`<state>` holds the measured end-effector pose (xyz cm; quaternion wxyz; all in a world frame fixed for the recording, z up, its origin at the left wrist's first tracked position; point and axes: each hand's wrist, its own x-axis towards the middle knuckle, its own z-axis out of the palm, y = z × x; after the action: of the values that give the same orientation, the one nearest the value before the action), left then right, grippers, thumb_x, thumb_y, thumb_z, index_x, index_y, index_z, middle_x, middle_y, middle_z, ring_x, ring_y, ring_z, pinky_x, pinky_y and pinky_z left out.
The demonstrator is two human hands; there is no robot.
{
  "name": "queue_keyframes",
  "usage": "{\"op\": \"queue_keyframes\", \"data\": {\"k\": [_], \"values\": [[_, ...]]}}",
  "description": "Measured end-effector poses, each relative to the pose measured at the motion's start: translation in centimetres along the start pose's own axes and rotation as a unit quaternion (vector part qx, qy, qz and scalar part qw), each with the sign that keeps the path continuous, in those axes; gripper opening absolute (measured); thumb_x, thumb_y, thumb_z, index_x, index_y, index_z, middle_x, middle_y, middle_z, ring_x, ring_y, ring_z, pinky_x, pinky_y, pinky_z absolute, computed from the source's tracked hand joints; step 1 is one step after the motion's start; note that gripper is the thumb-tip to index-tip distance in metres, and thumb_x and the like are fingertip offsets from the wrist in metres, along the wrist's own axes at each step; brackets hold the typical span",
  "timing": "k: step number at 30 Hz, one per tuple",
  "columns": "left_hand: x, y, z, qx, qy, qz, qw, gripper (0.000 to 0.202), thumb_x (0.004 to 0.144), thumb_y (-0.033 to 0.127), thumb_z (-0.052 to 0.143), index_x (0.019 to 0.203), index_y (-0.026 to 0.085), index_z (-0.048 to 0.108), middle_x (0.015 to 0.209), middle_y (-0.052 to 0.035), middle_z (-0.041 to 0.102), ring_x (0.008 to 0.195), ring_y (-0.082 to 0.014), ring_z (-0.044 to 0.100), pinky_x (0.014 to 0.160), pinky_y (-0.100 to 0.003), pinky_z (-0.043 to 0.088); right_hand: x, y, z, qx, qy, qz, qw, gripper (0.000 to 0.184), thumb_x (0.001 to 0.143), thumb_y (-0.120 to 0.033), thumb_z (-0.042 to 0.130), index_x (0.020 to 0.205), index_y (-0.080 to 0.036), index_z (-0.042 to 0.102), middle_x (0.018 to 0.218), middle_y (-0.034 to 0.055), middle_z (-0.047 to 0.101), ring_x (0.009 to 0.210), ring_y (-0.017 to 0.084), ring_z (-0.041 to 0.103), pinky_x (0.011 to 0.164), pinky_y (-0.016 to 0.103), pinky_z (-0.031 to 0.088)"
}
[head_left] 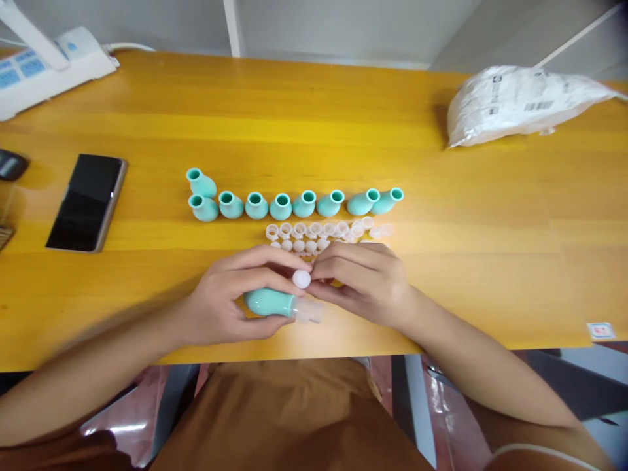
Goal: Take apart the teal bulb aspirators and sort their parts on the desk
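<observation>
My left hand (230, 297) is closed around a teal rubber bulb (269, 301). From the bulb's neck a clear plastic tube piece (308, 311) sticks out to the right. A small white round-topped piece (301, 279) sits between the fingertips of both hands, just above the bulb. My right hand (360, 278) has its fingers pinched at that piece's right side; its lower part is hidden. Right beyond my hands stand small white round pieces (299, 246) in a row, partly covered by my fingers, and behind them a row of clear plastic rings (299, 230).
Several teal bulbs (280, 207) line up behind the small parts, open necks up. A phone (87, 203) lies at left, with a white power strip (53, 69) behind it. A white plastic bag (520, 104) rests at back right. The table's front edge (343, 353) is close to me.
</observation>
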<state>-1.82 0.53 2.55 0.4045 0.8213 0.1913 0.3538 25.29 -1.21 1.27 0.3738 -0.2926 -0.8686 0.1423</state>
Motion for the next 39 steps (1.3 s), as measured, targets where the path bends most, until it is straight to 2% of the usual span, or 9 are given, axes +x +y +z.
{"op": "queue_keyframes", "data": {"k": [3,6,9,14,21,23,26,33,39], "values": [[0.1,-0.1,-0.2,-0.012,0.009,-0.019,1.0,0.029,0.095,0.018,0.088,0.122,0.026,0.081,0.132,-0.0124,0.083,0.113,-0.0248,0.085,0.1,-0.039,0.074,0.4,-0.2,-0.3,0.066,0.016,0.033,0.997,0.006,0.108,-0.022,0.08,0.109,-0.02,0.075,0.095,0.0036,0.079,0.075,0.015,0.073,0.063,0.027,0.057],[0.2,-0.1,-0.4,-0.016,0.009,-0.03,0.999,0.029,0.095,0.019,0.089,0.121,0.028,0.081,0.13,-0.0112,0.084,0.111,-0.026,0.086,0.097,-0.039,0.074,0.7,-0.4,-0.7,0.132,0.039,0.074,0.988,0.016,0.106,-0.016,0.079,0.121,-0.021,0.077,0.106,0.0054,0.08,0.079,0.015,0.075,0.068,0.028,0.064],[0.1,0.1,-0.4,-0.013,0.003,-0.038,0.999,0.029,0.094,0.022,0.09,0.12,0.029,0.082,0.13,-0.0107,0.084,0.108,-0.0266,0.087,0.095,-0.039,0.075,0.9,-0.3,-0.8,0.155,0.036,0.064,0.985,0.023,0.107,-0.015,0.078,0.129,-0.021,0.079,0.112,0.0069,0.081,0.088,0.017,0.078,0.074,0.03,0.067],[-0.2,0.2,-0.2,-0.015,0.009,-0.056,0.998,0.029,0.095,0.02,0.089,0.121,0.03,0.082,0.131,-0.0089,0.086,0.108,-0.0256,0.087,0.096,-0.039,0.075,0.8,-0.2,-0.9,0.117,0.031,0.027,0.992,0.022,0.105,-0.013,0.082,0.126,-0.018,0.081,0.107,0.0072,0.078,0.092,0.017,0.078,0.078,0.031,0.069],[-0.4,0.0,0.0,-0.016,0.023,-0.052,0.998,0.031,0.092,0.021,0.09,0.122,0.029,0.084,0.137,-0.0082,0.085,0.112,-0.028,0.088,0.098,-0.04,0.076,0.4,-0.8,-1.4,0.043,0.031,-0.008,0.999,0.038,0.103,-0.013,0.084,0.139,-0.023,0.077,0.11,0.0052,0.083,0.089,0.018,0.081,0.076,0.031,0.071],[-0.5,0.0,0.0,-0.013,0.025,-0.047,0.998,0.031,0.092,0.022,0.092,0.121,0.028,0.084,0.137,-0.0084,0.086,0.111,-0.0264,0.088,0.1,-0.037,0.076,0.4,-0.8,-1.5,0.036,0.03,-0.009,0.999,0.038,0.102,-0.014,0.085,0.138,-0.023,0.077,0.11,0.005,0.084,0.09,0.019,0.082,0.076,0.031,0.071],[-0.5,-0.1,0.1,-0.018,0.024,-0.045,0.999,0.03,0.092,0.022,0.092,0.121,0.026,0.085,0.135,-0.0088,0.086,0.108,-0.0239,0.088,0.1,-0.034,0.076,0.5,-0.9,-1.5,0.025,0.024,-0.013,0.999,0.028,0.104,-0.017,0.083,0.131,-0.023,0.077,0.107,0.0054,0.083,0.087,0.019,0.081,0.075,0.031,0.07],[-0.6,0.3,0.2,-0.023,0.006,-0.073,0.997,0.03,0.093,0.02,0.09,0.121,0.029,0.084,0.134,-0.0082,0.086,0.107,-0.0251,0.088,0.099,-0.037,0.075,0.4,-0.8,-1.6,0.008,0.005,-0.007,1.0,0.014,0.107,-0.02,0.082,0.119,-0.023,0.075,0.106,0.0037,0.081,0.085,0.015,0.077,0.076,0.029,0.067],[-0.4,0.6,0.2,-0.025,0.014,-0.074,0.997,0.027,0.096,0.021,0.087,0.12,0.031,0.084,0.134,-0.0067,0.086,0.107,-0.025,0.088,0.095,-0.036,0.075,0.3,-0.6,-1.2,0.027,0.012,-0.016,0.999,0.016,0.104,-0.018,0.083,0.114,-0.023,0.073,0.103,0.005,0.08,0.084,0.017,0.078,0.076,0.03,0.068]]}}
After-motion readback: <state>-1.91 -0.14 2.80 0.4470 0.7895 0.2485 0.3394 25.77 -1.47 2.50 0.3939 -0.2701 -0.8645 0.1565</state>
